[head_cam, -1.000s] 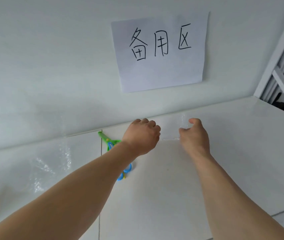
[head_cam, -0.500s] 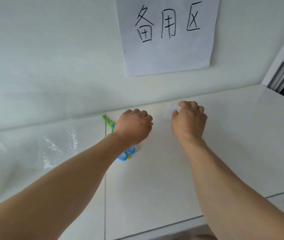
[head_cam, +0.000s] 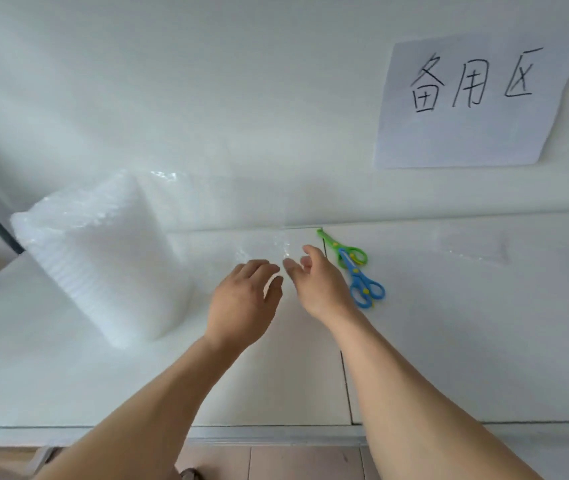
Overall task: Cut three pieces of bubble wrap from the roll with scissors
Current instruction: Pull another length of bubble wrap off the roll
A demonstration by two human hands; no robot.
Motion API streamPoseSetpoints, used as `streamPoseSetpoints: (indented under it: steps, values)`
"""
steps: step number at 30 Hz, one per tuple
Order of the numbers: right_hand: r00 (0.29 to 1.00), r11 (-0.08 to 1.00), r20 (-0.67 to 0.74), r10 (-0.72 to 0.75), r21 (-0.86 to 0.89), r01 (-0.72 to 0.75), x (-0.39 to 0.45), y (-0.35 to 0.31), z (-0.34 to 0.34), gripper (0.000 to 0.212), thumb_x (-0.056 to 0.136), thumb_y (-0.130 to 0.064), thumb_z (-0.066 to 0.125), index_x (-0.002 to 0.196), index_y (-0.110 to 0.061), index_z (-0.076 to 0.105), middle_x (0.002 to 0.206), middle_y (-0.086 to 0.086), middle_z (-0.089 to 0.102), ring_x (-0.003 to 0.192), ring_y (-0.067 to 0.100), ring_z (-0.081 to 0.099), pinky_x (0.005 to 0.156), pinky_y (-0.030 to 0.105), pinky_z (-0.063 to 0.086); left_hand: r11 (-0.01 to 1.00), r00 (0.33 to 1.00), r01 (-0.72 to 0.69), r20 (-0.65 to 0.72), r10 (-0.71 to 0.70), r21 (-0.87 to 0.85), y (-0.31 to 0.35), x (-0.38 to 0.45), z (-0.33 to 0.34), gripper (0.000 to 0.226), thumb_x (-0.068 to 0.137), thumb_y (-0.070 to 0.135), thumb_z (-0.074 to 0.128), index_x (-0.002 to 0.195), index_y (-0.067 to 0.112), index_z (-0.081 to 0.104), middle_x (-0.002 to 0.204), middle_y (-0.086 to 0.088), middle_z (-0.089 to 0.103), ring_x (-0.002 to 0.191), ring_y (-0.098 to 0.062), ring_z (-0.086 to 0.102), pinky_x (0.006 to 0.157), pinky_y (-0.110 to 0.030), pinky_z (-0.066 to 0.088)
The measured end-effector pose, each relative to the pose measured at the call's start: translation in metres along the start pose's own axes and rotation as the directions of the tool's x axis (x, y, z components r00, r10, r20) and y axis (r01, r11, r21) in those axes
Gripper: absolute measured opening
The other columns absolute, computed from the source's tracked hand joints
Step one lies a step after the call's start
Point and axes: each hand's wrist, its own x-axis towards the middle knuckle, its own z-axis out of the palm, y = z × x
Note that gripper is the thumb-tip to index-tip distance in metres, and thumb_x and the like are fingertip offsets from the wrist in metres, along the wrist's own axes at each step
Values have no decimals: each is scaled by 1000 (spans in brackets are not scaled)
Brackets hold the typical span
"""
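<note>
A fat roll of clear bubble wrap (head_cam: 103, 261) stands on the white table at the left. Its loose sheet (head_cam: 241, 245) lies unrolled to the right, ending near the table seam. My left hand (head_cam: 241, 299) hovers over this sheet with relaxed, spread fingers and holds nothing. Beside it, my right hand (head_cam: 317, 278) has loosely extended fingers at the sheet's free end. Green and blue scissors (head_cam: 354, 268) lie flat on the table just right of my right hand, untouched. A cut piece of bubble wrap (head_cam: 473, 251) lies flat further right by the wall.
A paper sign (head_cam: 477, 102) with handwritten characters hangs on the white wall behind. The white table (head_cam: 449, 341) has a seam running front to back under my right forearm. Its front edge is near, with brown floor below.
Both hands have left the cut piece by the wall and moved left to the roll's loose end. The fingers, curled before, are now relaxed. The view has swung left, bringing the roll in.
</note>
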Motion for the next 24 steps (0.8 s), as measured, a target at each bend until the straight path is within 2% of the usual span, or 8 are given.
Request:
streamPoseSetpoints:
  steps: [4, 6, 8, 12, 15, 18, 21, 24]
  values:
    - [992, 976, 0, 128, 180, -126, -3, -17, 29, 80, 88, -56, 56, 150, -15, 25, 118, -2, 61, 110, 17, 57, 85, 26, 37, 954, 955, 292, 72, -287, -69, -20, -19, -7, 37, 92, 33, 63, 124, 14, 62, 131, -3, 59, 121, -26, 52, 95, -40, 47]
    - [986, 973, -76, 149, 188, -133, -3, -20, 37, 64, 87, -54, 58, 137, -17, 44, 98, -5, 60, 95, 16, 58, 81, 27, 40, 921, 926, 376, 73, -370, -100, -27, -20, -11, 47, 92, 39, 60, 131, 13, 55, 139, -5, 51, 130, -25, 43, 106, -41, 38]
    - [989, 981, -90, 120, 163, -104, -3, -17, 43, 33, 88, -50, 60, 98, -19, 62, 83, -4, 61, 85, 20, 62, 74, 30, 44, 812, 845, 528, 60, -532, -250, -28, -17, -18, 52, 92, 44, 58, 131, 11, 50, 137, -4, 46, 131, -25, 41, 106, -39, 37]
    - [990, 938, -95, 108, 339, -70, -9, -21, 48, 30, 92, -41, 56, 81, -14, 60, 80, 2, 71, 76, 22, 70, 77, 38, 53, 250, 492, 738, 247, -835, -627, -17, -7, -31, 69, 86, 55, 61, 133, 10, 39, 130, 4, 33, 123, -21, 43, 97, -37, 40]
    - [986, 915, -132, 99, 401, -38, -12, -32, 44, 29, 96, -41, 51, 84, -15, 58, 79, 0, 72, 65, 22, 73, 74, 42, 56, -242, 199, 725, 532, -823, -645, -15, 2, -34, 86, 76, 64, 67, 129, -1, 47, 132, -17, 53, 120, -36, 53, 94, -41, 43]
    - [984, 928, -165, 70, 373, -3, -16, -40, 37, 34, 96, -45, 49, 83, -14, 56, 73, 3, 71, 55, 20, 69, 65, 38, 55, -460, 167, 589, 657, -735, -665, -25, 8, -31, 55, 77, 59, 71, 81, 8, 51, 81, -9, 55, 91, -27, 58, 77, -31, 46]
    - [981, 953, -189, 36, 302, 23, -20, -44, 31, 38, 96, -48, 47, 80, -15, 55, 66, 3, 69, 49, 12, 60, 61, 34, 51, -637, 215, 438, 762, -611, -635, -31, 16, -37, 55, 76, 49, 78, 106, 10, 54, 108, -9, 60, 96, -24, 64, 89, -37, 53]
    - [974, 978, -227, 3, 202, 44, -21, -43, 27, 40, 97, -48, 45, 74, -17, 51, 55, 1, 64, 44, 9, 55, 55, 28, 45, -682, 194, 389, 778, -597, -620, -41, 20, -37, 65, 72, 48, 81, 116, 7, 56, 102, -6, 60, 85, -21, 65, 86, -38, 55]
